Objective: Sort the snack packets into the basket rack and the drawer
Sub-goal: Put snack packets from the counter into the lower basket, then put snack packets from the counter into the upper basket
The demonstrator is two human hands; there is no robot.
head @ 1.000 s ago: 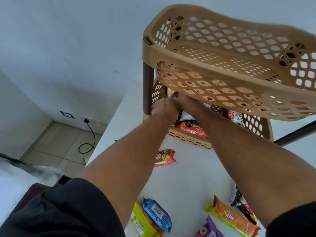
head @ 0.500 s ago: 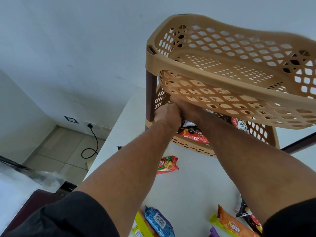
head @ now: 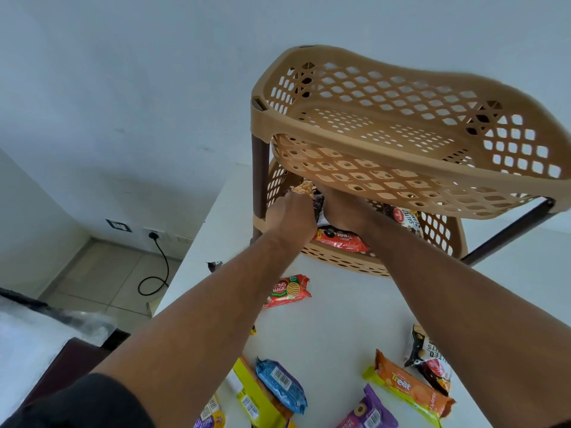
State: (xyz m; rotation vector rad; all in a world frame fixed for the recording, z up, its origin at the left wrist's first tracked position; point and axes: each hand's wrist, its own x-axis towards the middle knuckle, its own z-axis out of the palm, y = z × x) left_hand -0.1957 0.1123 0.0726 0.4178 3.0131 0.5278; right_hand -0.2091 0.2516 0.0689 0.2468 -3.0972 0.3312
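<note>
A tan two-tier basket rack (head: 364, 131) stands on the white table (head: 333, 329). Both my hands reach into its lower basket (head: 336, 261). My left hand (head: 290, 217) grips a snack packet (head: 304, 189) with a biscuit picture, held upright at the basket's left end. My right hand (head: 340, 211) is beside it, fingers hidden under the upper tier, touching a dark packet (head: 319, 210). A red Treat packet (head: 340, 240) and a salted-nuts packet (head: 408, 219) lie in the lower basket. The upper basket holds nothing I can see.
Loose packets lie on the table: a red Mom's Magic pack (head: 287, 291), a blue one (head: 282, 386), a yellow one (head: 253, 396), an orange Treat pack (head: 411, 393), a purple one (head: 367, 412), a black-and-white one (head: 428, 356). The table's left edge drops to a tiled floor with a cable (head: 157, 270).
The view has tilted down, showing more table. My hands stay inside the lower basket; the left hand has raised a biscuit packet into sight.
</note>
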